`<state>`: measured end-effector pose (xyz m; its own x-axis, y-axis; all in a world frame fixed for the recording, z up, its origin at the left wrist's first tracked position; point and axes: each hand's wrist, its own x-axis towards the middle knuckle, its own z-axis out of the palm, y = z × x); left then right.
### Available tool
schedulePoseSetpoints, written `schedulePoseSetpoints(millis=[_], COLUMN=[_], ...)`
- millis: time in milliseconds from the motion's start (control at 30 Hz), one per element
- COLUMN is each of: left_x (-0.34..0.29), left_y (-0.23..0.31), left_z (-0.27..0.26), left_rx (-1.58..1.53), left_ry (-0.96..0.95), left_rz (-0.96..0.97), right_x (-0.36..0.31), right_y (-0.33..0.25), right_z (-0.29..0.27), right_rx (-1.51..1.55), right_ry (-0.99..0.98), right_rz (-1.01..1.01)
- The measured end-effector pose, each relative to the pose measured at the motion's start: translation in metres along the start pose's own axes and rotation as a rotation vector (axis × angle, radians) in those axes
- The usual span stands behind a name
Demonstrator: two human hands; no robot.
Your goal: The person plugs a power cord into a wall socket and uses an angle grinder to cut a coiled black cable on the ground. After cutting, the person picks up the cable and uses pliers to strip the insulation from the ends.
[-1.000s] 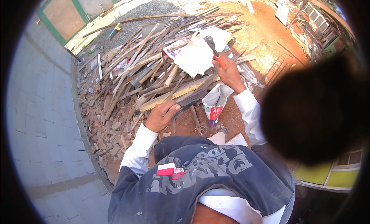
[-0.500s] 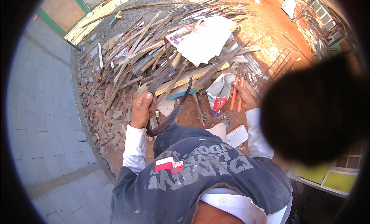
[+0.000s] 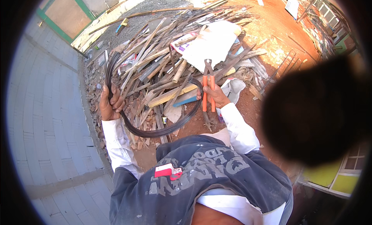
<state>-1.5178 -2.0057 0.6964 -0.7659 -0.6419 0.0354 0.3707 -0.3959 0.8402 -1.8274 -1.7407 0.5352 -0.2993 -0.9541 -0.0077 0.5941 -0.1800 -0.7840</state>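
My left hand (image 3: 111, 104) is closed round one side of a bundle of thin dark wire (image 3: 157, 132), which hangs in a wide U in front of my body. The wire's left end stands up above that hand. At the right, my right hand (image 3: 217, 95) grips end-cutting nippers (image 3: 205, 94) with orange handles, dark jaws pointing up and away from me. The bundle's other end curls up against the fingers of my right hand; whether they also pinch it I cannot tell.
Beyond my hands lies a heap of timber (image 3: 159, 56), with a white sheet (image 3: 211, 43) on top. An opened sack (image 3: 233, 89) is behind my right hand. Broken rubble (image 3: 97, 105) runs along the grey block wall (image 3: 50, 120). A dark blurred shape (image 3: 314, 112) hides part of the right side.
My left hand has moved left and up, drawing the wire bundle into a wider curve. My right hand has come left and up with the nippers, from beside the sack to the wire's end.
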Motion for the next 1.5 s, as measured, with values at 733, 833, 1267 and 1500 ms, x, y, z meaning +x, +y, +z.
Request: schedulePoseSetpoints(millis=[733,833,1267,1500], left_x=[-0.012,-0.051,-0.064,-0.065], left_y=[-0.238,-0.255,-0.257,-0.233], left_z=[-0.089,0.011,0.098,0.086], left_rx=[0.375,0.129,0.129,0.295], left_ry=[0.759,0.077,0.125,0.028], left_rz=[-0.227,-0.166,-0.160,-0.374], right_x=[-0.023,-0.011,-0.013,-0.051], right_y=[-0.009,0.015,0.008,-0.069], right_z=[0.126,0.126,0.087,0.066], right_rx=[-0.507,-0.349,-0.277,-1.501], right_ry=[0.249,0.345,0.274,0.235], right_rz=[-0.026,0.001,0.201,0.113])
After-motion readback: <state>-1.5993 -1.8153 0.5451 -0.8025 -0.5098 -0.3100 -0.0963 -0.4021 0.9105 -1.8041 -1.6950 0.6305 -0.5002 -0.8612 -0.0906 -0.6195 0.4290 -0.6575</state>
